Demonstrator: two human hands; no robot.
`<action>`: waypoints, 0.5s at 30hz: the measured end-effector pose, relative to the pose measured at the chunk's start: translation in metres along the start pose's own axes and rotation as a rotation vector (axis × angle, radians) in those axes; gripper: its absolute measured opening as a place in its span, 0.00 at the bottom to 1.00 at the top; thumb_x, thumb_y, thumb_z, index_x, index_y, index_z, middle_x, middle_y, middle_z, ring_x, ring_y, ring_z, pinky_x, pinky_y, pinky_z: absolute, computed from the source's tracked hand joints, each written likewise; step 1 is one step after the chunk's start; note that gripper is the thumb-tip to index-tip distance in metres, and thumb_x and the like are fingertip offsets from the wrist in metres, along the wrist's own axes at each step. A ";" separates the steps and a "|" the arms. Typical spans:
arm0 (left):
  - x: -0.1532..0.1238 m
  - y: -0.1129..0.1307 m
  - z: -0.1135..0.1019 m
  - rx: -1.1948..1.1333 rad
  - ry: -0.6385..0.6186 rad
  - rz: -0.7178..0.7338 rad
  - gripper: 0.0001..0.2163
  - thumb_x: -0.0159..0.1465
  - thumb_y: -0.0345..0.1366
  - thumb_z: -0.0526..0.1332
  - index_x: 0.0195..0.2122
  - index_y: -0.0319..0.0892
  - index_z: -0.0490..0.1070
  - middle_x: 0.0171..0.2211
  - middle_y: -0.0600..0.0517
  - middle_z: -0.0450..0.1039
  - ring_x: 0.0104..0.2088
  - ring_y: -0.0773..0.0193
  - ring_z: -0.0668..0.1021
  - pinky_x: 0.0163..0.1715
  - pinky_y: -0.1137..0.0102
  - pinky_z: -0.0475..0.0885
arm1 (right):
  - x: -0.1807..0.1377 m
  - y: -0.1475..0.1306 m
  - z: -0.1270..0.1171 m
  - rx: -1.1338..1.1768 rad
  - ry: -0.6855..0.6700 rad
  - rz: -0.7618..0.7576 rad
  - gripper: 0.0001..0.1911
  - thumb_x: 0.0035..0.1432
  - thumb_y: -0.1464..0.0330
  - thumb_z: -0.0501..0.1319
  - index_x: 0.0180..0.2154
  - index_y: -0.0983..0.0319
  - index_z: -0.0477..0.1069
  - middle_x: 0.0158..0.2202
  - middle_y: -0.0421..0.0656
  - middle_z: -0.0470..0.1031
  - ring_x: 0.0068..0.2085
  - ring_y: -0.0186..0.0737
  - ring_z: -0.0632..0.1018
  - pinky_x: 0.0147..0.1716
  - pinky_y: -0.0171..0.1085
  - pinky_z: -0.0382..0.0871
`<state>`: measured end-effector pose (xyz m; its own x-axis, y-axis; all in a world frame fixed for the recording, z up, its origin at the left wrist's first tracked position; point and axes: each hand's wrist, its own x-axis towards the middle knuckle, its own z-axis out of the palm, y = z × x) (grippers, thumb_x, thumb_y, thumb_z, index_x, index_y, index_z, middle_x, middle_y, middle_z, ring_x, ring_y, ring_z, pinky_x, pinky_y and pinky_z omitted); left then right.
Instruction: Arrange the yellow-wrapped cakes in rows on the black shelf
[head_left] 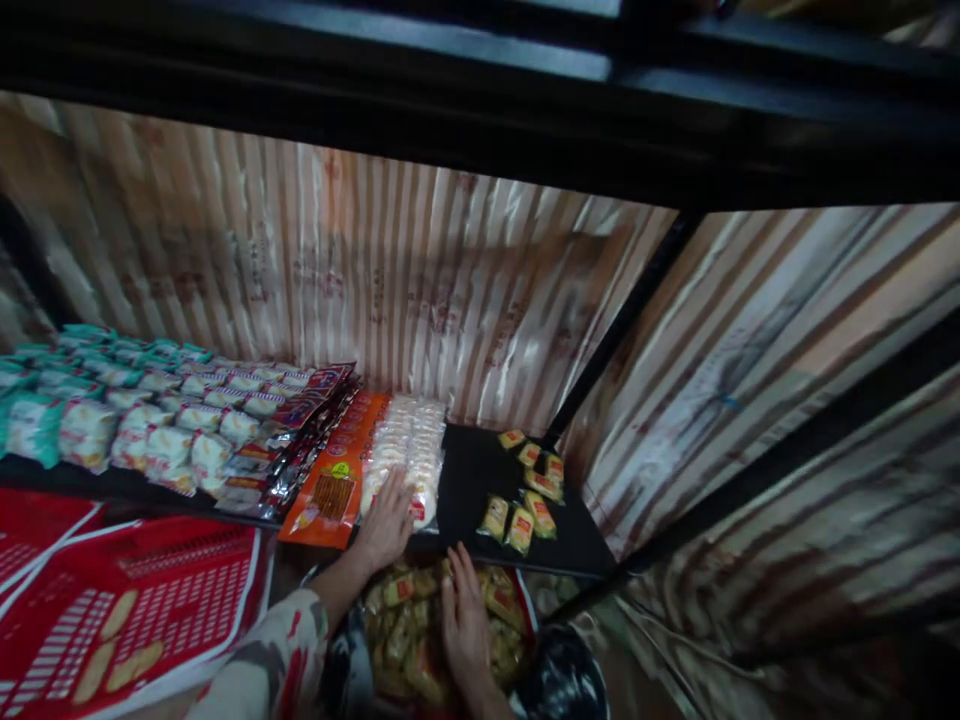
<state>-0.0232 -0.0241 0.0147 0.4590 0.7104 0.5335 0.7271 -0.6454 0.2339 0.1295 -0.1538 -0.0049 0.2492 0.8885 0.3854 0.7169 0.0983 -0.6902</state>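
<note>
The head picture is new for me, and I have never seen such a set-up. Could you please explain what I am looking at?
There is no machine here. One camera, worn on a person's head, looks forward and down at their two bare hands. On the black shelf, from left to right, lie teal-and-white packs, an orange bag, white packs and small yellow packs. The left hand lies flat at the front of the white packs. The right hand is over the container of wrapped snacks in front of the shelf. Neither hand visibly grips anything.
</note>
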 end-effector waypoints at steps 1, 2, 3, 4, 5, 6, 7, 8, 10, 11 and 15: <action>0.000 -0.002 0.000 -0.005 -0.004 0.009 0.21 0.63 0.32 0.48 0.58 0.36 0.58 0.65 0.41 0.46 0.65 0.52 0.46 0.58 0.54 0.60 | -0.002 0.000 0.000 0.004 0.004 -0.012 0.25 0.63 0.60 0.45 0.54 0.67 0.64 0.58 0.53 0.63 0.59 0.47 0.64 0.57 0.49 0.60; 0.001 -0.003 0.000 -0.005 -0.008 0.020 0.21 0.63 0.32 0.48 0.58 0.35 0.58 0.64 0.41 0.48 0.65 0.52 0.47 0.58 0.54 0.60 | -0.004 0.000 0.000 0.007 0.010 -0.024 0.25 0.63 0.60 0.45 0.54 0.66 0.64 0.58 0.53 0.64 0.59 0.47 0.64 0.57 0.49 0.60; 0.001 -0.005 -0.001 -0.002 -0.011 0.031 0.22 0.63 0.32 0.48 0.59 0.34 0.57 0.64 0.40 0.49 0.65 0.52 0.48 0.58 0.54 0.60 | -0.007 0.001 0.000 0.009 0.018 -0.034 0.24 0.63 0.60 0.46 0.54 0.65 0.65 0.58 0.52 0.64 0.59 0.46 0.65 0.56 0.49 0.61; 0.002 -0.006 -0.003 0.004 -0.012 0.042 0.22 0.63 0.33 0.48 0.59 0.34 0.57 0.64 0.40 0.50 0.65 0.52 0.49 0.59 0.54 0.59 | -0.009 0.003 0.000 0.010 0.025 -0.043 0.23 0.63 0.60 0.46 0.54 0.64 0.65 0.57 0.52 0.65 0.59 0.46 0.65 0.56 0.48 0.62; 0.002 -0.006 -0.005 0.011 -0.010 0.054 0.22 0.64 0.33 0.48 0.59 0.33 0.57 0.63 0.40 0.51 0.65 0.52 0.50 0.59 0.54 0.59 | -0.012 0.006 0.000 0.010 0.031 -0.051 0.23 0.63 0.61 0.46 0.54 0.64 0.65 0.57 0.51 0.65 0.58 0.46 0.66 0.55 0.48 0.63; 0.003 -0.007 -0.007 0.018 -0.005 0.065 0.22 0.64 0.33 0.48 0.59 0.33 0.56 0.63 0.40 0.52 0.64 0.52 0.51 0.59 0.54 0.59 | -0.015 0.011 0.001 0.010 0.033 -0.062 0.23 0.63 0.61 0.46 0.54 0.64 0.65 0.57 0.51 0.66 0.58 0.45 0.66 0.55 0.47 0.64; 0.003 -0.006 -0.010 0.023 0.002 0.077 0.22 0.64 0.33 0.48 0.59 0.33 0.56 0.63 0.41 0.53 0.64 0.53 0.52 0.59 0.54 0.59 | -0.018 0.017 0.003 0.009 0.033 -0.070 0.23 0.63 0.61 0.46 0.54 0.64 0.65 0.57 0.51 0.66 0.58 0.45 0.66 0.55 0.46 0.64; 0.002 -0.005 -0.012 0.026 0.010 0.088 0.22 0.64 0.33 0.48 0.59 0.33 0.57 0.62 0.41 0.54 0.64 0.53 0.52 0.59 0.55 0.59 | -0.021 0.023 0.005 0.008 0.029 -0.074 0.23 0.63 0.61 0.46 0.54 0.64 0.66 0.57 0.50 0.66 0.58 0.45 0.66 0.55 0.45 0.65; -0.004 0.002 -0.015 0.023 0.026 0.097 0.21 0.64 0.32 0.47 0.58 0.34 0.58 0.61 0.41 0.56 0.64 0.54 0.54 0.58 0.55 0.60 | -0.027 0.036 0.009 0.008 0.017 -0.057 0.24 0.63 0.60 0.46 0.54 0.63 0.66 0.57 0.50 0.66 0.58 0.45 0.66 0.55 0.44 0.65; -0.010 0.007 -0.015 0.013 0.030 0.103 0.21 0.64 0.31 0.46 0.58 0.34 0.59 0.61 0.41 0.57 0.63 0.54 0.55 0.58 0.55 0.61 | -0.029 0.042 0.012 0.009 0.004 -0.032 0.24 0.62 0.59 0.46 0.53 0.63 0.67 0.56 0.49 0.67 0.58 0.45 0.67 0.55 0.45 0.65; -0.050 0.033 0.002 -0.119 -0.099 0.222 0.20 0.62 0.30 0.48 0.56 0.41 0.63 0.58 0.45 0.62 0.60 0.57 0.63 0.56 0.60 0.65 | -0.040 0.049 0.024 -0.038 -0.187 0.126 0.18 0.57 0.58 0.55 0.46 0.56 0.73 0.50 0.45 0.73 0.54 0.50 0.71 0.53 0.47 0.66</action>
<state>-0.0209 -0.0807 -0.0063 0.6526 0.5681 0.5014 0.5405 -0.8128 0.2173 0.1393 -0.1736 -0.0692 0.2155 0.9608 0.1746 0.7127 -0.0326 -0.7007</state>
